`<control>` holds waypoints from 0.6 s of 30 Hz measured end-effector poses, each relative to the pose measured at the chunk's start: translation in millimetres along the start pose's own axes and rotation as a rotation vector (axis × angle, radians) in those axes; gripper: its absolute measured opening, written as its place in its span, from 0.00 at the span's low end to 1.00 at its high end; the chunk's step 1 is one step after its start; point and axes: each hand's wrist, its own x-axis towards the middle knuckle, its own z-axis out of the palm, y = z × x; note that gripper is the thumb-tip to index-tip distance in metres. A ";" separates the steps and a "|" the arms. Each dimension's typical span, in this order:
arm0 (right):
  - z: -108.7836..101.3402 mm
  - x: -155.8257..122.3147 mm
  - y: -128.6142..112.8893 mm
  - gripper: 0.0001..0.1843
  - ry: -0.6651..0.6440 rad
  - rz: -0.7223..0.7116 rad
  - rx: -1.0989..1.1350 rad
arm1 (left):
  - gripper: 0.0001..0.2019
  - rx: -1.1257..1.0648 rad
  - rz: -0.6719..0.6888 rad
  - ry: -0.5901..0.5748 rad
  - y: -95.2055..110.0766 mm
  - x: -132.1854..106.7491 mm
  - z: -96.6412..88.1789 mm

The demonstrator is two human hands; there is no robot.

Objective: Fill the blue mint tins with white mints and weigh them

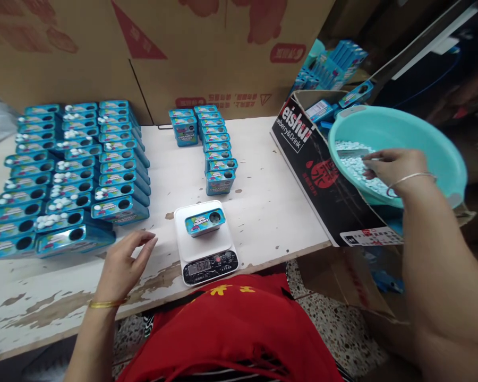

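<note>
My right hand (pixel 396 164) is inside a turquoise basin (pixel 448 154), its fingers closed on a small scoop (pixel 351 153) that lies among white candies (pixel 362 172). The hand hides part of the scoop's handle. Over the table's front part, my left hand (pixel 123 262) is empty, with thumb and fingers slightly apart. It is between the rows of blue tins and a white kitchen scale (pixel 185 246). A blue candy tin (pixel 204 223) stands on the scale, its round opening facing up. The scale's display is lit, apparently reading 153.0.
Several rows of blue tins (pixel 119 175) stand at the left, some with white candies on top. A shorter row of tins (pixel 219 154) stands beyond the scale. The basin rests on a black carton (pixel 302 154). A large cardboard box (pixel 223 69) closes off the back.
</note>
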 end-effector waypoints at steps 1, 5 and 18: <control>1.2 -11.6 -16.1 0.07 -0.022 0.028 0.167 | 0.13 -0.003 -0.008 -0.001 0.0 -1.5 -0.6; 11.1 -77.1 -98.1 0.10 -0.460 -0.156 0.750 | 0.13 -0.015 -0.048 -0.021 3.2 -3.7 -1.0; 94.5 -140.1 -190.2 0.15 -1.204 -0.392 0.636 | 0.12 -0.064 -0.064 -0.062 6.8 -12.5 7.7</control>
